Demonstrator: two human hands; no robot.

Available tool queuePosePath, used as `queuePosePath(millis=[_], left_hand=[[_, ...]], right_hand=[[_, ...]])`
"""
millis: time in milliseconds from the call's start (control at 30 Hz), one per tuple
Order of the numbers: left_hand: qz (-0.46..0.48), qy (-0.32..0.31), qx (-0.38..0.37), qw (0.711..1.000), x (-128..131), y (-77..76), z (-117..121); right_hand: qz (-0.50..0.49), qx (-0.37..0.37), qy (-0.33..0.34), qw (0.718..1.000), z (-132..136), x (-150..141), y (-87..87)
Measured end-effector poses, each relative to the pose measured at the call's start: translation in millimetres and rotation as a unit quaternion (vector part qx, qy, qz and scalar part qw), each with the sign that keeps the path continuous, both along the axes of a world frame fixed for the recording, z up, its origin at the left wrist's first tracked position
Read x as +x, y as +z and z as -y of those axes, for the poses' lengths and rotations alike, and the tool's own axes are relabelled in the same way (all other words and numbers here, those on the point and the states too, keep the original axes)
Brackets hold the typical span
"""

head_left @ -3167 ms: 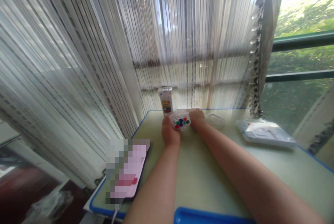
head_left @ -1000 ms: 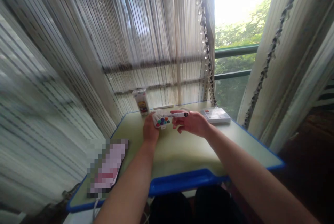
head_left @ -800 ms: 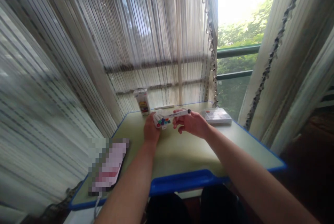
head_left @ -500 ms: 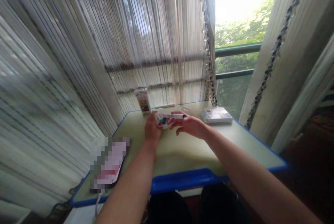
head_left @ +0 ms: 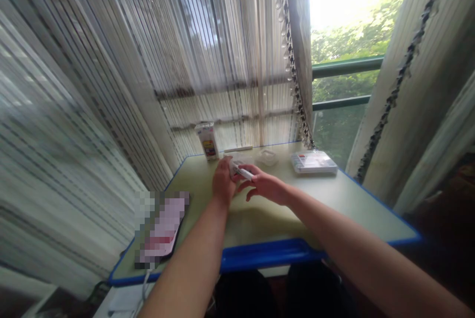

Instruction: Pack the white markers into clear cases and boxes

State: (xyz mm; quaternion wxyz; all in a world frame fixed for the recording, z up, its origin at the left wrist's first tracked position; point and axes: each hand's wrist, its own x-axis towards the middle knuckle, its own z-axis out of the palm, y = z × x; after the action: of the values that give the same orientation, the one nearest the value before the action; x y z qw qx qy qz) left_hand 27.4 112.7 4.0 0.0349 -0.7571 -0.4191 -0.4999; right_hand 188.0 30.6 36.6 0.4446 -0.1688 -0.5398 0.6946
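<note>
My left hand (head_left: 223,179) is closed around a small white piece (head_left: 233,166) near the middle of the table. The coloured spots on that piece are turned out of sight, and my fingers cover much of it. Between the fingers of my right hand (head_left: 267,185) is a white marker pen (head_left: 245,173), slanting with its far end at the white piece. I cannot tell whether its tip touches the piece. The other fingers of this hand hang loosely curled above the tabletop.
The pale table (head_left: 274,226) has a blue rim. A tall printed box (head_left: 208,142) stands at the back left, clear plastic trays (head_left: 267,158) lie behind my hands, and a flat clear case (head_left: 315,162) is at the right. A phone (head_left: 165,231) with a cable lies at the left.
The marker pen has swung from nearly level to a steeper slant, its far end now at the white piece. The piece has turned, hiding its coloured spots. The view has shifted slightly.
</note>
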Motion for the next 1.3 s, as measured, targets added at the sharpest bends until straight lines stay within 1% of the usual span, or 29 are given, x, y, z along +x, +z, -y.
queuePosePath(millis=[133, 233, 300, 400, 467, 567, 667, 867, 1100, 1200, 1300], left_hand=[[-0.032, -0.012, 0.003, 0.999, 1, 1.9, 0], [-0.051, -0.002, 0.001, 0.999, 2, 3.4, 0], [-0.056, 0.003, 0.003, 0.998, 3, 3.9, 1], [-0.055, -0.003, 0.009, 0.998, 3, 4.0, 3], [-0.050, -0.008, 0.007, 0.999, 4, 4.0, 5], [-0.047, -0.015, 0.005, 0.999, 5, 4.0, 5], [-0.052, -0.030, 0.003, 0.998, 6, 4.4, 5], [-0.072, -0.057, 0.000, 0.996, 8, 4.8, 6], [-0.077, -0.067, 0.012, 0.995, 9, 3.5, 5], [-0.093, -0.063, 0.022, 0.993, 11, 3.5, 5], [-0.105, -0.060, 0.020, 0.993, 13, 4.3, 5]], right_hand=[[0.001, -0.002, -0.021, 1.000, 2, -8, -3.0], [-0.014, 0.008, -0.037, 0.999, 4, -12, -3.1], [-0.006, 0.024, -0.065, 0.998, 3, -13, -4.5], [0.048, 0.070, -0.139, 0.987, -3, -13, -10.0], [0.103, 0.117, -0.201, 0.967, -8, -13, -14.5], [0.181, 0.180, -0.288, 0.923, -12, -14, -18.7], [0.231, 0.209, -0.338, 0.888, -12, -12, -18.2], [0.324, 0.273, -0.376, 0.824, -8, -6, -13.5], [0.415, 0.296, -0.418, 0.752, -9, -5, -13.2], [0.431, 0.301, -0.422, 0.738, -11, -4, -14.3], [0.440, 0.287, -0.441, 0.727, -14, -3, -15.9]])
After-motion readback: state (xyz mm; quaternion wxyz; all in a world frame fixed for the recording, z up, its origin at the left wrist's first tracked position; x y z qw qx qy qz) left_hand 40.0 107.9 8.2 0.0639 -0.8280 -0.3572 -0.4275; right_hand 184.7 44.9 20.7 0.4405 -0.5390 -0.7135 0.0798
